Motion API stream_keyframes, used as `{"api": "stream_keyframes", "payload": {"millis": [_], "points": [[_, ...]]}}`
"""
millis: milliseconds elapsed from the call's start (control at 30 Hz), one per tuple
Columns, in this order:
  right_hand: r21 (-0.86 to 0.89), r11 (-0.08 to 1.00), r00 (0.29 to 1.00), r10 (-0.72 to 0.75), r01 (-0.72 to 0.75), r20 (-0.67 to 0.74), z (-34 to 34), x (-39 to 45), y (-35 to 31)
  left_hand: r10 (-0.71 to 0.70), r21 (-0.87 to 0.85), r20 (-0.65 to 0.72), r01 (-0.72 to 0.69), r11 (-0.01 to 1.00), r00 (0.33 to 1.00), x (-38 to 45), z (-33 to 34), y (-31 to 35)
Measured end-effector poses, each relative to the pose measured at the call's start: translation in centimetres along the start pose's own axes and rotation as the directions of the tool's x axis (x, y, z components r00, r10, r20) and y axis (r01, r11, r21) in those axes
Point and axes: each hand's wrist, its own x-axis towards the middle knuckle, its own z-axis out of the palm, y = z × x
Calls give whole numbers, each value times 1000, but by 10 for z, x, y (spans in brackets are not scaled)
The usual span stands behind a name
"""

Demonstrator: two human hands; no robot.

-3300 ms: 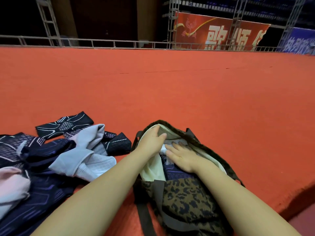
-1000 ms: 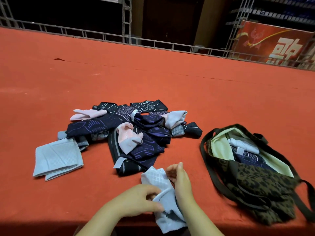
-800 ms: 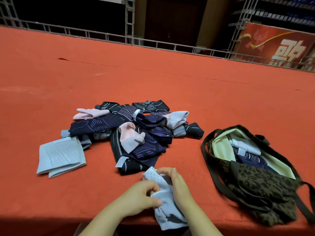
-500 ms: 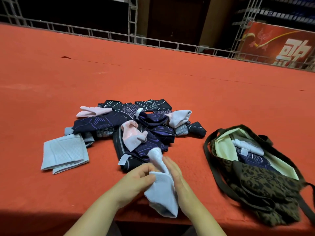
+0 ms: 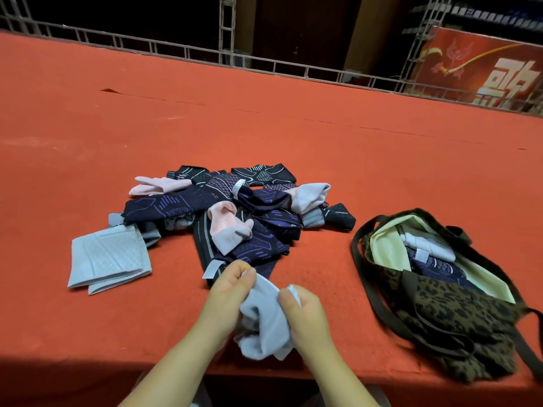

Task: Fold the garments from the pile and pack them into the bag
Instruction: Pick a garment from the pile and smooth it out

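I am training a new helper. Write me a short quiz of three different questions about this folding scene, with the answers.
1. True or false: the leopard-print bag is zipped shut.
2. What do the left hand and right hand hold? A) a pink sock B) a pale grey garment C) a bag strap
3. Fill in: the folded grey cloth lies ___ of the pile.

Key: 1 false; it lies open with garments inside. 2 B. 3 left.
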Motion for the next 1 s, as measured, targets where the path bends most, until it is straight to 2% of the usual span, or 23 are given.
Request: {"api": "stream_keyframes", "payload": {"millis": [167, 267, 333, 433, 500, 567, 633, 700, 767, 800, 867, 1000], "points": [[274, 960, 977, 111, -57, -184, -20, 23, 4, 91, 65, -170, -81, 995, 981, 8, 0, 2], [338, 939, 951, 156, -60, -266, -23, 28, 3, 52, 14, -199, -50, 999, 979, 16, -6, 0], [435, 896, 921, 242, -91, -306, -23, 31, 6, 6, -47, -221, -17, 999, 975, 20, -6, -3], [495, 865, 871, 306, -86, -384, -22, 34, 5, -77, -158, -184, 48, 986, 980, 22, 0, -6], [436, 897, 855, 283, -75, -435, -22, 37, 7, -69, -68, -177, 58, 996, 982, 21, 5, -7], [372, 924, 855, 260, -87, -448, -21, 36, 8, 79, 127, -232, -50, 991, 969, 14, 8, -4], [358, 929, 854, 257, -90, -452, -19, 35, 11, 268, 207, -236, -221, 953, 934, 2, 11, 5], [416, 905, 848, 289, -90, -444, -18, 33, 12, 323, 232, -80, -297, 926, 943, -7, 15, 10], [502, 860, 855, 326, -91, -403, -15, 30, 11, 216, 333, 96, -235, 913, 972, -10, 19, 8], [535, 840, 869, 329, -90, -370, -12, 28, 11, 146, 374, 115, -179, 910, 983, -8, 18, 3], [567, 817, 909, 307, -99, -283, -5, 19, 6, 61, 371, 46, -74, 926, 997, -3, 14, -6], [515, 850, 977, 187, -108, -104, -3, 7, 7, -5, 317, -45, 19, 948, 999, 4, 5, -14]]}}
